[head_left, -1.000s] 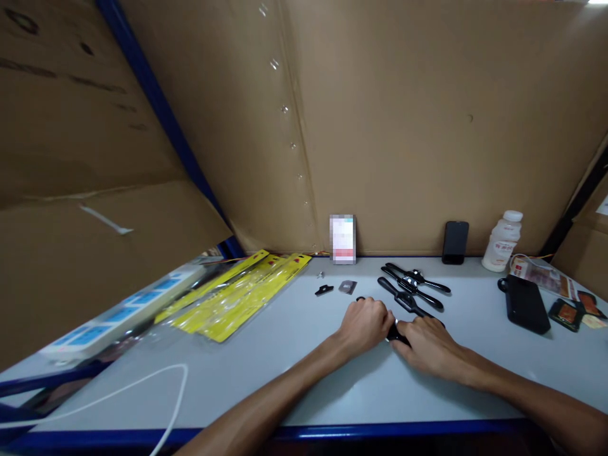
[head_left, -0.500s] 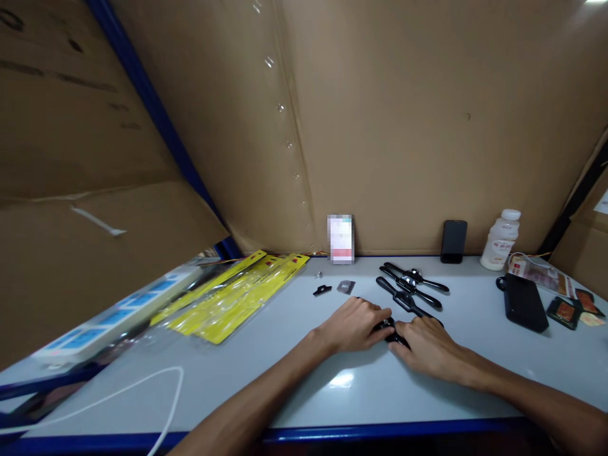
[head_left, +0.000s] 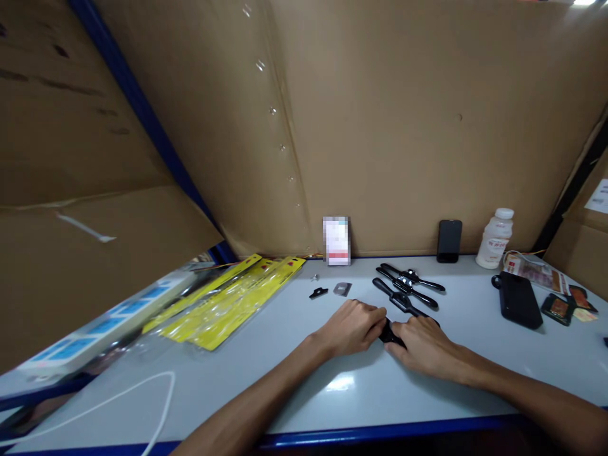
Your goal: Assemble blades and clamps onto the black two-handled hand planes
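Observation:
A black spokeshave [head_left: 392,334] lies low over the table between my two hands, its middle partly in sight. My left hand [head_left: 354,326] is closed at its left end, fingers curled and covering that part. Wrapped round the other end is my right hand [head_left: 422,342], thumb along the near side. Just beyond my hands rest several more black spokeshaves [head_left: 401,297]. Left of them lie a flat grey blade [head_left: 342,289], a small black cap piece [head_left: 318,292] and tiny shiny screws [head_left: 315,277].
Yellow blister packs [head_left: 237,304] and a white power strip [head_left: 99,326] lie left, near a white cable [head_left: 168,392]. A blurred upright screen [head_left: 337,240], a dark phone [head_left: 449,240] and a bottle [head_left: 495,239] stand at the back. Rightward are a black case [head_left: 519,301] and small packets [head_left: 558,308].
My left fingers have curled in and drawn back slightly from the spokeshave's middle. My right hand keeps its hold. The whole view has shifted a little.

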The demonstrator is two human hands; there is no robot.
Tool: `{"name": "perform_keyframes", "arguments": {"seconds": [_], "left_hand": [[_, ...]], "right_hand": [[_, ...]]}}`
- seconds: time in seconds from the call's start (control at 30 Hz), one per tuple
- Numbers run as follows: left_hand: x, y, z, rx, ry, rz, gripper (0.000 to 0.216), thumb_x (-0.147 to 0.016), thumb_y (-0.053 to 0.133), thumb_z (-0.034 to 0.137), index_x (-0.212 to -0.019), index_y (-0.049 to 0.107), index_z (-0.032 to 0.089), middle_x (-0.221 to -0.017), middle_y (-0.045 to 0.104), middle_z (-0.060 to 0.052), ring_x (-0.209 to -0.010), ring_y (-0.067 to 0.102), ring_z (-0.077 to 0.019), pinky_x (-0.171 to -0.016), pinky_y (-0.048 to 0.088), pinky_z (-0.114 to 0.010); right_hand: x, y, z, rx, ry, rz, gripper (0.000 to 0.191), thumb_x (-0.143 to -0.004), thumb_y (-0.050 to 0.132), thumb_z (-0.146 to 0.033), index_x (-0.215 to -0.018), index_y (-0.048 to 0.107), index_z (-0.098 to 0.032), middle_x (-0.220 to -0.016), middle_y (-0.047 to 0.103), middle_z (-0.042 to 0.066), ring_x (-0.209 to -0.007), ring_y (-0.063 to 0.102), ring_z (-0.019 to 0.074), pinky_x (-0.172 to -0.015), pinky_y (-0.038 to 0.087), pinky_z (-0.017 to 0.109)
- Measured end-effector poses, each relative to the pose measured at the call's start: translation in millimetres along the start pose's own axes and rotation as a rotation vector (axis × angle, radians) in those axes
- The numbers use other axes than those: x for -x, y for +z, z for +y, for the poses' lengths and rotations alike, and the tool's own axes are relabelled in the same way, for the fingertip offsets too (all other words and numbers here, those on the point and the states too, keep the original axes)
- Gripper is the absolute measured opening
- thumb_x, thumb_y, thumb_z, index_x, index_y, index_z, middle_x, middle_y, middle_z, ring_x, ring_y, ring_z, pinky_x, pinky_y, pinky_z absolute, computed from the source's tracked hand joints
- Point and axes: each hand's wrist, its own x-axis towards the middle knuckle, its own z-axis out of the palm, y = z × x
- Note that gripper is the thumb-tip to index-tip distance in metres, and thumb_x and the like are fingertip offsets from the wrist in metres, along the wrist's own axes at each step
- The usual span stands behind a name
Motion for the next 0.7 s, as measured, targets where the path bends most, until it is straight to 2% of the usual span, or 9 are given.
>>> {"name": "perform_keyframes", "arguments": {"seconds": [0.07, 0.17, 0.27, 0.47, 0.6, 0.7], "left_hand": [[1, -1, 2, 0.008, 0.032, -0.004, 0.019, -0.092, 0.049, 0.022, -0.075, 0.055, 0.019, -0.068, 0.066, -0.001, -0.057, 0.057, -0.0150, -0.055, 0.028, -0.029], [0, 1, 5, 0.052, 0.057, 0.013, 0.012, -0.090, 0.051, 0.018, -0.083, 0.061, 0.019, -0.069, 0.066, 0.000, -0.058, 0.057, -0.0148, -0.056, 0.031, -0.029], [-1, 2, 3, 0.056, 0.071, 0.040, 0.016, -0.092, 0.048, 0.016, -0.090, 0.064, 0.020, -0.074, 0.069, 0.000, -0.061, 0.060, -0.0144, -0.056, 0.033, -0.028], [-2, -1, -6, -0.040, 0.000, 0.057, 0.024, -0.098, 0.046, 0.024, -0.080, 0.062, 0.018, -0.072, 0.067, -0.002, -0.061, 0.058, -0.0141, -0.055, 0.028, -0.029], [1, -1, -5, 0.016, 0.050, 0.045, 0.030, -0.096, 0.049, 0.025, -0.069, 0.060, 0.017, -0.067, 0.066, -0.002, -0.059, 0.058, -0.0136, -0.055, 0.028, -0.029], [1, 2, -4, 0.086, 0.100, 0.072, 0.025, -0.096, 0.049, 0.023, -0.077, 0.065, 0.019, -0.071, 0.068, -0.001, -0.062, 0.060, -0.0137, -0.058, 0.032, -0.029]], "right_hand": [[0, 2, 1, 0.007, -0.011, 0.007, 0.030, -0.094, 0.049, -0.034, -0.097, 0.073, -0.016, -0.088, 0.075, 0.012, -0.079, 0.070, 0.0261, -0.069, 0.043, 0.032], [-1, 3, 1, 0.010, -0.021, 0.007, 0.031, -0.094, 0.048, -0.033, -0.096, 0.074, -0.015, -0.088, 0.076, 0.013, -0.078, 0.070, 0.0263, -0.067, 0.044, 0.033], [-1, 1, -1, 0.009, -0.017, 0.006, 0.031, -0.094, 0.049, -0.034, -0.096, 0.074, -0.016, -0.087, 0.076, 0.012, -0.078, 0.070, 0.0268, -0.066, 0.043, 0.033], [0, -2, -2, 0.007, 0.002, -0.004, 0.032, -0.095, 0.049, -0.037, -0.097, 0.073, -0.016, -0.088, 0.075, 0.013, -0.080, 0.070, 0.0274, -0.066, 0.044, 0.033], [0, -2, -2, 0.019, -0.003, -0.009, 0.031, -0.095, 0.049, -0.036, -0.096, 0.073, -0.016, -0.089, 0.075, 0.013, -0.081, 0.071, 0.0273, -0.068, 0.044, 0.033], [0, -4, -3, 0.016, 0.000, -0.015, 0.031, -0.095, 0.049, -0.035, -0.098, 0.073, -0.017, -0.090, 0.076, 0.012, -0.082, 0.071, 0.0271, -0.069, 0.045, 0.032]]}}
